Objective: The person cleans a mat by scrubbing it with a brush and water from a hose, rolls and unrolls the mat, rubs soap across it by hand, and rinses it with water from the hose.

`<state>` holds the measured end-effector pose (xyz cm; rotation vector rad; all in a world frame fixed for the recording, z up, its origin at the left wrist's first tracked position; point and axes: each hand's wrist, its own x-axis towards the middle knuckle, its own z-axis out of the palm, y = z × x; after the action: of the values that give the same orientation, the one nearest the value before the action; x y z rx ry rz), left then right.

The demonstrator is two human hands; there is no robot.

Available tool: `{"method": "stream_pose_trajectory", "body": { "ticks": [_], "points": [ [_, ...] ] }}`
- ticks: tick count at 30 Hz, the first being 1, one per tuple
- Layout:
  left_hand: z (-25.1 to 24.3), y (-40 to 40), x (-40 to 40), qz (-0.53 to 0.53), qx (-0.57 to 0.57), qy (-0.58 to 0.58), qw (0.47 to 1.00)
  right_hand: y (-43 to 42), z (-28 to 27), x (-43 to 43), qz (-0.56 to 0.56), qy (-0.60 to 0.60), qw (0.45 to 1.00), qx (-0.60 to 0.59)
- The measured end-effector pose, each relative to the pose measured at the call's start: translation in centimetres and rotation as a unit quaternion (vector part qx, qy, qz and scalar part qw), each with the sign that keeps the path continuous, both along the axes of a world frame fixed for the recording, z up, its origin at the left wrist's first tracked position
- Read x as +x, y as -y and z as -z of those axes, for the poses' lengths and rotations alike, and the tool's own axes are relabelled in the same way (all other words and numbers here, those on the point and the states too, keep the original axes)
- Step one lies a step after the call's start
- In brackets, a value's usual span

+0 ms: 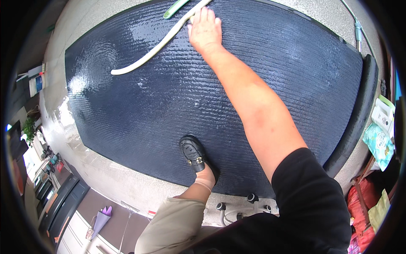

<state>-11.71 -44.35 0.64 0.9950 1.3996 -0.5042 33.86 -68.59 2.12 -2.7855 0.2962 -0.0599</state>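
Observation:
My right hand (206, 30) reaches to the top middle, palm down, over a wet, dark ribbed mat (152, 104). Its fingertips are at the side of a pale flexible hose (158, 47), which curves from the top edge down to the left. A small yellowish bit shows beside the fingers; whether they grip it or the hose is hidden. Left of the hand, a green strip-like thing (175, 9) lies on the mat, cut off by the top edge. My left hand is out of view. A black loafer (192, 152) with a gold-coloured buckle stands on the mat.
A thick black roll (355, 120) lies along the mat's right end. Beyond it are a white jug (383, 116), a teal bag (379, 143) and red bags. A pole (358, 35) is at upper right. Castors (252, 198) stand near the lower edge, a purple umbrella (101, 222) at lower left.

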Motion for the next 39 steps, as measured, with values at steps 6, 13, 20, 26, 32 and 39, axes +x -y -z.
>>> {"method": "stream_pose_trajectory", "body": {
  "ticks": [6,13,20,26,32,39],
  "points": [
    [-3.3,4.7,4.0,-0.068,-0.065,0.014,0.995,-4.6,2.5,-12.5,-0.379,0.079,0.922,0.005],
    [-4.3,4.0,3.9,-0.045,-0.004,0.038,0.998,5.9,2.9,-3.8,-0.218,0.148,0.963,-0.049],
    [-4.1,6.3,4.3,0.077,0.113,0.053,0.989,7.1,4.0,4.8,0.075,0.09,0.985,-0.125],
    [-4.3,5.8,4.3,0.063,0.082,0.046,0.994,-0.3,2.8,-1.6,-0.217,0.122,0.968,-0.03],
    [-3.8,4.8,3.8,0.023,0.012,0.028,0.999,4.4,2.9,-4.2,-0.327,0.105,0.939,-0.01],
    [-3.5,3.7,2.9,-0.005,-0.035,0.006,0.999,5.6,2.7,-2.3,-0.074,0.126,0.988,-0.045]
  ]
}}
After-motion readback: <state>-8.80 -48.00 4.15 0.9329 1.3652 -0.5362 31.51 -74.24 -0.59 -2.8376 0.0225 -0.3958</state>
